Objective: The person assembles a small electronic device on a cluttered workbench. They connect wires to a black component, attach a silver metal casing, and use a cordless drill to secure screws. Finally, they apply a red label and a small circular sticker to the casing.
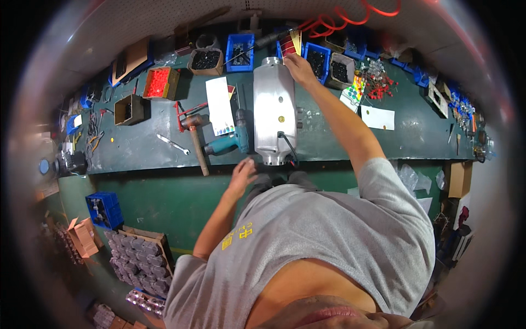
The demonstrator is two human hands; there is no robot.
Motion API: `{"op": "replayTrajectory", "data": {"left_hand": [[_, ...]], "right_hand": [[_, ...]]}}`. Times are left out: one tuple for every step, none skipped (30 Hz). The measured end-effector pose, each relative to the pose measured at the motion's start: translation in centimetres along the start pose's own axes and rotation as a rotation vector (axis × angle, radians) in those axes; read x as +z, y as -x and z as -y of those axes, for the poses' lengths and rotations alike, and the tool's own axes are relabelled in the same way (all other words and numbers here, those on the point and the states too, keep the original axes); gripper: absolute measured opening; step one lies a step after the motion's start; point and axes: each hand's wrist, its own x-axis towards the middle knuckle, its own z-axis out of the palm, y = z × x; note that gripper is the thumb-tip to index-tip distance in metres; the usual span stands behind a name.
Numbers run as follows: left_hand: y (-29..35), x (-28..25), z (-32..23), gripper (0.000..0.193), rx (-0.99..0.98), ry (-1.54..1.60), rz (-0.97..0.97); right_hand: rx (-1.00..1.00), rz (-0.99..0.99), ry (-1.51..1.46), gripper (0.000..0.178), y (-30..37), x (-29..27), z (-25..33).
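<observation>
A silver metal cylinder-shaped housing (268,90) with narrower round ends lies lengthwise on the bench in front of me, a black cable (287,143) coming out near its close end. My right hand (299,68) reaches to its far end, fingers stretched forward beside the rim; whether they touch it I cannot tell. Just beyond those fingers are red and yellow printed sheets (291,43). Off the bench's front edge, my left hand (241,176) holds nothing, its fingers loosely bent and apart. Left of the housing lies a teal power drill (227,143), with a wooden-handled hammer (198,142) beside it.
A wrench (173,144) and a white sheet (220,104) lie to the left. Bins of small parts line the back, including a blue bin (240,52) and a box of red pieces (159,82). A red coiled hose (342,19) hangs above. Red-tipped parts (378,82) lie at right.
</observation>
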Motion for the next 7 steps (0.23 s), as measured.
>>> {"op": "replayTrajectory", "data": {"left_hand": [[-0.5, 0.6, 1.2, 0.076, -0.057, 0.117, 0.073], [-0.8, 1.5, 2.3, 0.080, -0.114, 0.241, 0.148], [-0.4, 3.6, 2.2, 0.082, -0.108, 0.284, 0.151], [-0.4, 4.9, 2.0, 0.079, -0.150, 0.359, 0.148], [-0.4, 6.1, 1.6, 0.079, -0.131, 0.409, 0.187], [-0.4, 6.9, 1.8, 0.079, -0.112, 0.462, 0.224], [-0.9, 7.7, 2.2, 0.077, -0.104, 0.530, 0.180]], "right_hand": [[-0.041, 0.045, 0.068, 0.041, -1.8, 1.1, -0.4], [-0.084, 0.093, 0.140, 0.043, -3.2, 2.3, -0.6], [-0.129, 0.141, 0.214, 0.044, -4.0, 3.1, -0.7], [-0.082, 0.230, 0.205, 0.045, -4.5, 3.3, -0.3], [-0.034, 0.318, 0.196, 0.046, -5.2, 3.3, 0.0], [0.015, 0.410, 0.188, 0.048, -5.5, 3.3, 0.3], [0.013, 0.414, 0.185, 0.048, -5.5, 3.0, 0.5]]}}
